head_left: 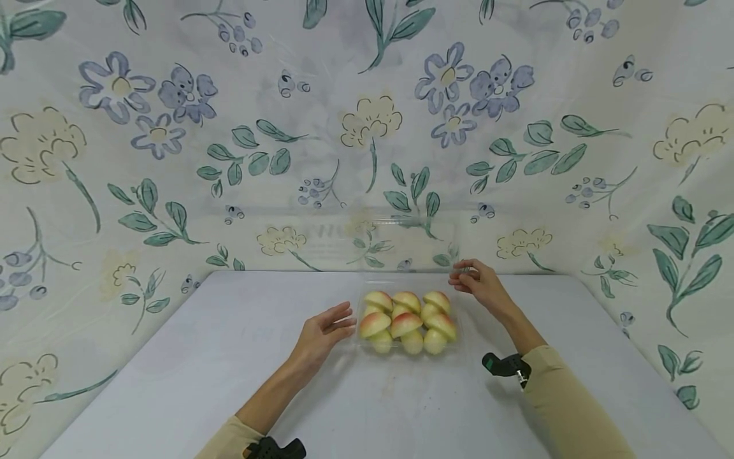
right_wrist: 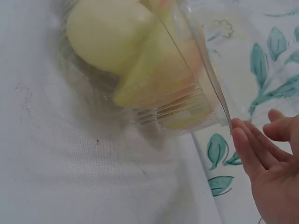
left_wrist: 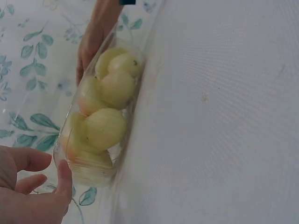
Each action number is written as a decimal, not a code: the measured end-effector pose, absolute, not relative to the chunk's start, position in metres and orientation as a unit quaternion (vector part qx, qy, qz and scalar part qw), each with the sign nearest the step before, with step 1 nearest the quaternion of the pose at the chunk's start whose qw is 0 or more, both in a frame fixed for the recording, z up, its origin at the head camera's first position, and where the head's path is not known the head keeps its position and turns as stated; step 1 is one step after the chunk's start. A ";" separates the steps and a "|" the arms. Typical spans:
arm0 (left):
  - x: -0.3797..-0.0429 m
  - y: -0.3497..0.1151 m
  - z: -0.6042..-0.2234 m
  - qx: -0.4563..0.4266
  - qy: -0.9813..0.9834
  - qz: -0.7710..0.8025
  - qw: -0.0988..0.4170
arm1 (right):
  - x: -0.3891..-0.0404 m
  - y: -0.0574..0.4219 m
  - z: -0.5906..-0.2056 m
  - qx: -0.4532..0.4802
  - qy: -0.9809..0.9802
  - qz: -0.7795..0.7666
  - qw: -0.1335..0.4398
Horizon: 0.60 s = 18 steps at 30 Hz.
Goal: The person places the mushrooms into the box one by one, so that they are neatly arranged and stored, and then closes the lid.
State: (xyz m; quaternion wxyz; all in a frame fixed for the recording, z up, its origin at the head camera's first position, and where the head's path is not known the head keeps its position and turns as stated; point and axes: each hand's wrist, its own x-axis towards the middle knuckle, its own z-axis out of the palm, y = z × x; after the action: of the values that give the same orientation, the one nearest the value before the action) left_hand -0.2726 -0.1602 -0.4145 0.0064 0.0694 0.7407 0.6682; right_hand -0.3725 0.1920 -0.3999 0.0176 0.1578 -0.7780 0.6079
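Observation:
A clear plastic clamshell box (head_left: 367, 288) sits in the middle of the white table. Its transparent lid (head_left: 401, 245) stands raised at the back. Inside lie several mushroom-shaped pieces (head_left: 405, 323), with red and yellow caps over pale green rounded bottoms. My left hand (head_left: 324, 331) is at the box's left side, fingers spread apart; in the left wrist view its fingertips (left_wrist: 64, 168) are right at the rim. By the back right corner is my right hand (head_left: 482, 285), its extended fingertips (right_wrist: 238, 128) at the box's edge in the right wrist view.
The white table (head_left: 229, 357) ends at a floral cloth (head_left: 321, 146) hanging behind and along both sides. Black wrist-worn devices show at the right sleeve (head_left: 568, 395) and the left sleeve (head_left: 229, 440).

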 end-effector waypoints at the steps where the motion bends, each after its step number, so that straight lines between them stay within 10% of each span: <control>1: -0.272 -0.160 -0.414 0.071 0.741 0.668 0.006 | -0.373 0.192 -0.400 0.155 -0.776 0.611 0.013; 18: -0.274 -0.160 -0.413 0.061 0.744 0.665 0.017 | -0.366 0.200 -0.402 0.115 -0.755 0.643 -0.056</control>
State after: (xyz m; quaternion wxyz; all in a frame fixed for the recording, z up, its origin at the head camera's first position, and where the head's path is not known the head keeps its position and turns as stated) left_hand -0.2736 -0.1601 -0.4130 0.0169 0.0610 0.7439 0.6652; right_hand -0.3659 0.2004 -0.4019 -0.0555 0.1151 -0.7548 0.6434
